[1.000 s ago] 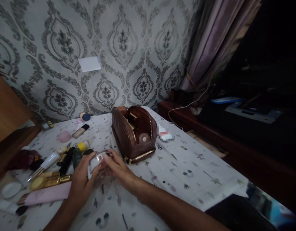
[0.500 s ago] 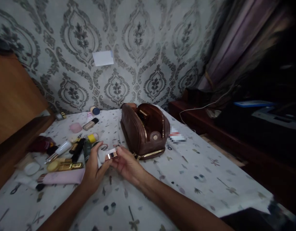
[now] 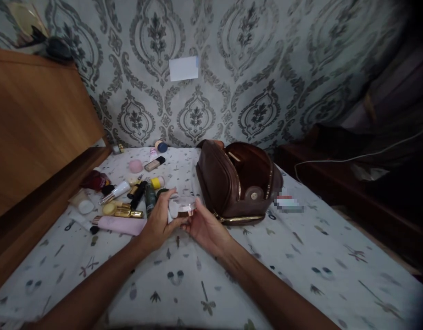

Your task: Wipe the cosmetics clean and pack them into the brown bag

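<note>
Between my two hands is a clear cosmetic jar (image 3: 184, 206) with a shiny rose-gold band, tilted on its side. My left hand (image 3: 160, 219) closes around its left end, where a whitish part shows beside the thumb. My right hand (image 3: 208, 227) grips the right end with thumb and fingers. I cannot make out whether the jar is in one piece or two. Just right of the hands stands a brown leather cosmetic bag (image 3: 220, 176), its zipped top gaping. Inside the bag a light-edged item (image 3: 235, 156) is partly visible.
Left of my hands lie a pink tube (image 3: 120, 224), gold bottles (image 3: 129, 213), a dark green tube (image 3: 150, 199) and several other cosmetics. Farther back are a foundation bottle (image 3: 155, 163) and a pink sponge (image 3: 136, 166). A wooden cabinet (image 3: 42, 101) borders the left.
The view has swung left, so everything sits farther right. The jar has turned in my hands, and more of its clear body shows. Both hands stay on it.
</note>
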The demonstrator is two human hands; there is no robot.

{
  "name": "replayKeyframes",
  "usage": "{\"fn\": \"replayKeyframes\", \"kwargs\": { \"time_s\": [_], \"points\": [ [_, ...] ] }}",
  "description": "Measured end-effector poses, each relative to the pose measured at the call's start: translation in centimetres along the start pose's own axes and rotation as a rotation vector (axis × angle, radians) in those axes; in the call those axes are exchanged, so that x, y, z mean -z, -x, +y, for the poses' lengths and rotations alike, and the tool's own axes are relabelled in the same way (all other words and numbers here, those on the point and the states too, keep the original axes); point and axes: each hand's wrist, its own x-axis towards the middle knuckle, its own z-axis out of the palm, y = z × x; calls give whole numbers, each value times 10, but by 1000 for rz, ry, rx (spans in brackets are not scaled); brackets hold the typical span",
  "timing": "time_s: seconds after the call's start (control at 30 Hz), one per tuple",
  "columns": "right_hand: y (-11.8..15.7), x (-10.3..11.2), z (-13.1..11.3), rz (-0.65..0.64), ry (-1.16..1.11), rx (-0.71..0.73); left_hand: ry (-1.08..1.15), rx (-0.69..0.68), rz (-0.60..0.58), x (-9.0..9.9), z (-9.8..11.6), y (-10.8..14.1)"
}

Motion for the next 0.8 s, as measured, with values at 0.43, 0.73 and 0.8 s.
{"fn": "replayKeyframes", "kwargs": {
  "time_s": [0.43,0.73,0.8],
  "points": [
    [-7,6,0,80,-79,10,504,314,125,3,5,-6],
    [-3,3,2,2,5,40,519,318,152,6,-2,-11],
    [-3,2,3,-3,9,53,514,309,130,7,-1,-12]
  ]
}}
